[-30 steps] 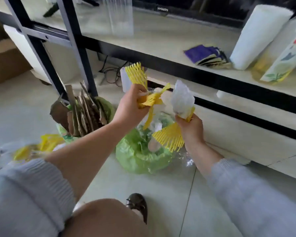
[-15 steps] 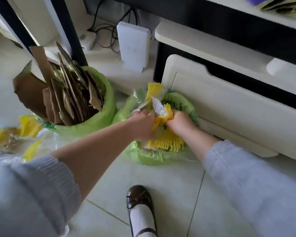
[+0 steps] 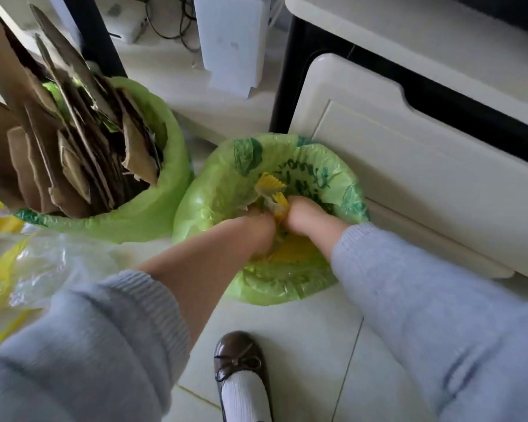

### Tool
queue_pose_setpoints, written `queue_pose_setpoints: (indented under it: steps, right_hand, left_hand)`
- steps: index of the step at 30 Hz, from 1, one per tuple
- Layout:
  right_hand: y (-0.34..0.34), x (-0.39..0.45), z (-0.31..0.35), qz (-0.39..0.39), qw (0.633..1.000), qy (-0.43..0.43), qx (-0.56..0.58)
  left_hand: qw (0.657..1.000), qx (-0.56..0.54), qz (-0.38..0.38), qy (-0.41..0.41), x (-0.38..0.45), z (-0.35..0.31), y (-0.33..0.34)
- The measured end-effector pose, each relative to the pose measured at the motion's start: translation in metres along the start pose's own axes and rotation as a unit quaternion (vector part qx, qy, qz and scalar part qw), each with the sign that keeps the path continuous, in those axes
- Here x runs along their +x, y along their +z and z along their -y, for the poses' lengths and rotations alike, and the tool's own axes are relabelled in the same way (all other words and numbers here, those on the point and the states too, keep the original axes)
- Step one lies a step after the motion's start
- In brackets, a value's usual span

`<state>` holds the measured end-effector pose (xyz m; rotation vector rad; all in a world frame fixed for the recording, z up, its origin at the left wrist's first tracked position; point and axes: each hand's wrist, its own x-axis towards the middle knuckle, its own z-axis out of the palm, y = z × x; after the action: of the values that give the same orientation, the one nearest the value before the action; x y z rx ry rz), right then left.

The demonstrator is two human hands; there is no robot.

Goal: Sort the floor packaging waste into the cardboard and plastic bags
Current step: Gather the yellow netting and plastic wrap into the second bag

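Both the left hand [image 3: 258, 231] and right hand [image 3: 302, 217], raised a second ago, now push the yellow foam netting [image 3: 272, 190] down into the right-hand plastic bag [image 3: 214, 208], each grip pinching it, so this batch is nearly bagged.

A cream cabinet drawer [image 3: 424, 184] fills the right side, set under a pale shelf top [image 3: 409, 28] with a black frame post [image 3: 282, 77] at its left edge. Behind, a white box [image 3: 230, 41] stands upright on the pale tiled floor [image 3: 302, 345], near tangled black cables [image 3: 168, 22]. At the bottom, a brown bow shoe [image 3: 240, 360] with a white sock [image 3: 244, 397] rests on the tiles.
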<state>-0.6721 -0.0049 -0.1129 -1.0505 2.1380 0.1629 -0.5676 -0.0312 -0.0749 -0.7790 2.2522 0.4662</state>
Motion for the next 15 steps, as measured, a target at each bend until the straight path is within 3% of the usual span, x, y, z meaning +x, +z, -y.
queue_pose_setpoints:
  steps: [5,11,15]
  right_hand:
    - [-0.043,-0.041,0.003,-0.018,0.992,-0.082,-0.089]
    - [-0.098,-0.148,-0.029,-0.066,0.962,-0.256,-0.071]
    - [-0.089,-0.174,-0.068,0.011,0.927,-0.338,-0.161]
  left_hand:
    - [0.996,-0.001,-0.058,0.067,-0.028,0.007,-0.022]
    - [0.978,-0.015,-0.166,0.122,-0.096,0.008,-0.034]
    - [0.963,0.008,-0.180,0.200,-0.121,0.000,-0.012]
